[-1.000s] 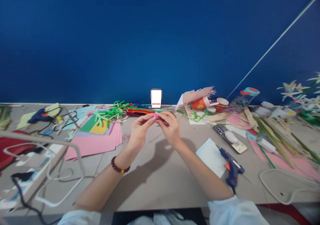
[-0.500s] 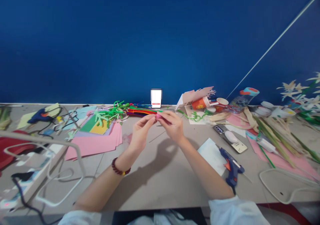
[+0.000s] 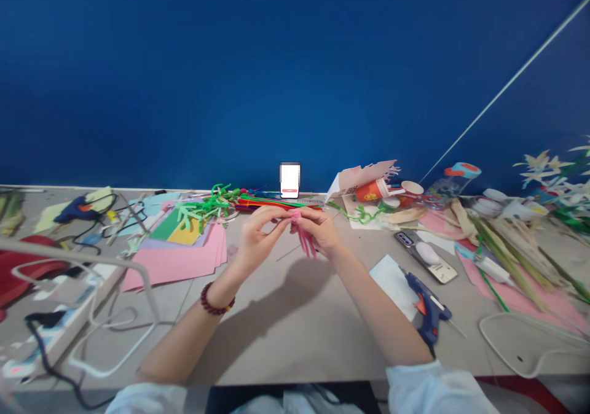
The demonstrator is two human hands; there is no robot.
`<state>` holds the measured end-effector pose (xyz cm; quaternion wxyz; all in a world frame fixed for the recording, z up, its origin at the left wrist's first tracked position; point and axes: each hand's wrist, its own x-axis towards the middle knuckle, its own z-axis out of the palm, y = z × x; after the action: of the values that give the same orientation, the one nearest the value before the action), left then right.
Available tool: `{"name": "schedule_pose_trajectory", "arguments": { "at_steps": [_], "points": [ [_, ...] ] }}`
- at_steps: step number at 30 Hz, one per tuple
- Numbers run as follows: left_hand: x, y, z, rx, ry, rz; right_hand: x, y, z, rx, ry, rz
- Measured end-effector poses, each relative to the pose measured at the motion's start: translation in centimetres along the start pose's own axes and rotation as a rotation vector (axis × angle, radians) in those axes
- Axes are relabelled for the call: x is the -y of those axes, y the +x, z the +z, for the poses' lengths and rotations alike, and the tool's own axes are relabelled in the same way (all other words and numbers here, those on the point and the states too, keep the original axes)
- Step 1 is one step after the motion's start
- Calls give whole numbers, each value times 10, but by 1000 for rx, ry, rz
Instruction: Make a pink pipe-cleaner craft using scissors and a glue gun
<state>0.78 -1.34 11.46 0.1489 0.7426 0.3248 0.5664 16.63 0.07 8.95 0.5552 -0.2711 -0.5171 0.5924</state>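
Observation:
A pink fringed strip (image 3: 306, 242), apparently paper, hangs below my fingertips with its narrow strands pointing down. My right hand (image 3: 326, 234) has its thumb and fingers closed around the upper end of the strip. From the other side, my left hand (image 3: 257, 237) pinches the same upper end, so the fingertips of both hands meet there. Fingers partly cover the bunched top of the strip. Just behind the hands lies a bundle of red and green pipe cleaners (image 3: 262, 204).
A phone (image 3: 290, 180) stands lit against the blue wall. Pink paper sheets (image 3: 173, 265) and green pipe-cleaner pieces (image 3: 214, 200) lie left, near a power strip (image 3: 69, 322). On the right are a glue gun (image 3: 428, 306), another phone (image 3: 445, 271) and red paper cups (image 3: 371, 190).
The pink strip's strands now hang in view beneath my right fingers; before, only a small pink bit showed. My left hand has turned slightly and moved a little left.

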Motion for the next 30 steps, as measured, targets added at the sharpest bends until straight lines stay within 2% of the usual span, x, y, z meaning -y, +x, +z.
{"name": "schedule_pose_trajectory", "arguments": {
  "at_steps": [11,21,30],
  "points": [
    [6,8,-14,133,195,389,14,-3,-3,98,-188,-117],
    [5,7,-18,157,295,463,17,-4,-2,111,-225,-158],
    [6,5,-13,157,297,479,13,-2,-2,144,-174,-170]
  ]
}}
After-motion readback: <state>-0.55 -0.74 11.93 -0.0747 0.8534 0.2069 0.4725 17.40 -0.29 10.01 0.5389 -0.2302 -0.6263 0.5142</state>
